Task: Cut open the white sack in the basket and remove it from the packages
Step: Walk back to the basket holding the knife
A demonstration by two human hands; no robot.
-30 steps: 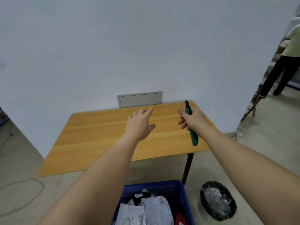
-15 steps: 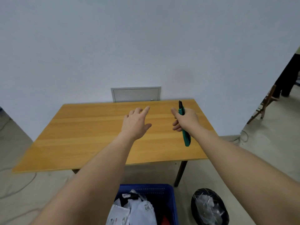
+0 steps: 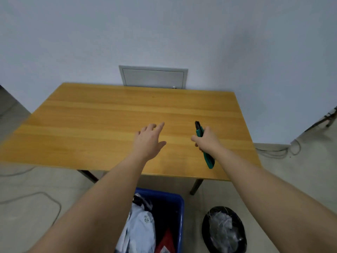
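A blue basket (image 3: 179, 212) stands on the floor below my arms, in front of the table. White packages (image 3: 141, 229) and a red one (image 3: 166, 241) lie in it; my left forearm hides its left part. My right hand (image 3: 207, 139) grips a green utility knife (image 3: 208, 159) over the table, black tip pointing away from me. Beside it, my left hand (image 3: 148, 141) is stretched out above the tabletop with fingers straight, holding nothing.
A wooden table (image 3: 91, 125) stands against a white wall with a grey panel (image 3: 153, 76). A black bin (image 3: 224, 230) lined with plastic sits right of the basket. Cables (image 3: 277, 152) lie on the floor at right and left.
The view has tilted down and shifted, so the table shows more fully. Both hands stay stretched out over the table, the right one still holding the knife. The person at the right edge is out of view.
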